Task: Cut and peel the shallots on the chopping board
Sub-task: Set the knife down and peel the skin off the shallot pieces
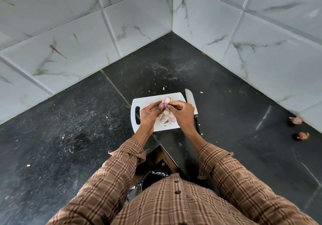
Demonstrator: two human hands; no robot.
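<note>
1. A black stone bench (69, 120) fills a corner between two walls of white marble-look tile (87, 33), its surface dusted with pale specks and scraps of skin.
2. A person in a brown checked shirt (174, 204) stands at the bench's near edge, both sleeves reaching forward over it.
3. A white chopping board (149, 101) with a slot handle on its left end lies near the middle of the bench, close to the near edge.
4. A knife (190, 101) lies along the board's right edge, blade tip pointing toward the far corner; its handle is mostly hidden behind the right wrist.
5. The left hand (149, 114) hovers over the board's left half, fingers curled and pressed together around a purple shallot (164, 105), holding it just above the board's centre.
6. The right hand (182, 112) meets it from the right, thumb and fingertips pinching at the shallot's skin.
7. A cut shallot half (167, 100) sits on the board just beyond the hands, pale face up.
8. Peeled pieces and skins (167, 118) lie heaped on the board between the wrists, toward its near edge.
9. Two unpeeled shallots (296, 120) and (302, 135) rest well apart from the board, at the bench's right side beside the wall.
</note>
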